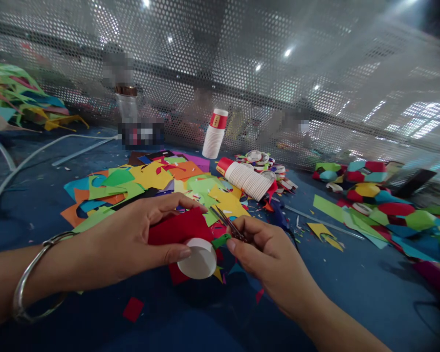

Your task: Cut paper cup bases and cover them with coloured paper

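Note:
My left hand is closed on a sheet of red paper and a white paper cup, whose round end faces me. The thumb lies along the cup and the fingers are behind the paper. My right hand pinches small scissors with slim metal blades pointing up and left; their handles are mostly hidden by the fingers. A small green piece shows at the right thumb tip, beside the cup's rim. More red paper shows under the cup.
Coloured paper scraps pile up behind my hands on the blue table. One cup stack stands upright; another cup stack lies tilted. Patchwork coloured pieces lie right, a white cable left. A perforated screen rises behind.

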A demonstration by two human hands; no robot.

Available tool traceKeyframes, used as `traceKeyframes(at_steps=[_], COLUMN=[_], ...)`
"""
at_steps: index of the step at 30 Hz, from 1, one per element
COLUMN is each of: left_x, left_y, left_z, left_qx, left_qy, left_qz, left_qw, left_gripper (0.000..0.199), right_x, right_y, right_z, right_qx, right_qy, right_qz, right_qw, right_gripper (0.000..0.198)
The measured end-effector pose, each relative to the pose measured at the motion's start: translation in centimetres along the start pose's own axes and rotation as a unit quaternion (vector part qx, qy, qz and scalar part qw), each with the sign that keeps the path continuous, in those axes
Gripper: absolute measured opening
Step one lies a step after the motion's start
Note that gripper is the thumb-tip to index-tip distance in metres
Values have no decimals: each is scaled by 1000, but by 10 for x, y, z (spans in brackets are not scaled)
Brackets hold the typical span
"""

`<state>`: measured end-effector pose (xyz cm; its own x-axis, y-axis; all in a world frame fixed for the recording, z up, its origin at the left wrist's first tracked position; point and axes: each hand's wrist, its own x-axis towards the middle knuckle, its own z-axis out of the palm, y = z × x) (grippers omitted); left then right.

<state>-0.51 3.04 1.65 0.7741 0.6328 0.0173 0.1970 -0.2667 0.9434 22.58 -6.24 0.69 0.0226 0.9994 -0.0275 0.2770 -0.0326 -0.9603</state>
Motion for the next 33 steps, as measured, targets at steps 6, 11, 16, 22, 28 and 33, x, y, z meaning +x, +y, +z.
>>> traceKeyframes(at_steps=[6,11,16,22,28,33], left_x=[2,2,3,5,7,8], left_y=[3,4,6,2,-2,-1], left_z=[-3,-2,-5,-9,-12,-12], left_qx=[-8,-10,44,28,-9,19], left_qy=[21,20,23,29,58,95], left_qz=[-22,-27,-39,-10,54,68], left_qw=[1000,999,998,999,997,993], left_gripper=[54,53,53,53,41,42], right_x=[-1,-1,-2,-3,-4,-6], right_y=[0,-1,-2,-2,-4,-5], right_z=[0,0,-1,-6,-7,-8], right_qx=[-6,-18,10,80,127,142], right_qy=[6,9,-20,-25,-29,-36], right_qz=[2,-14,-25,-1,22,26], right_qw=[1000,1000,999,997,991,989], right_gripper=[12,12,14,24,38,41])
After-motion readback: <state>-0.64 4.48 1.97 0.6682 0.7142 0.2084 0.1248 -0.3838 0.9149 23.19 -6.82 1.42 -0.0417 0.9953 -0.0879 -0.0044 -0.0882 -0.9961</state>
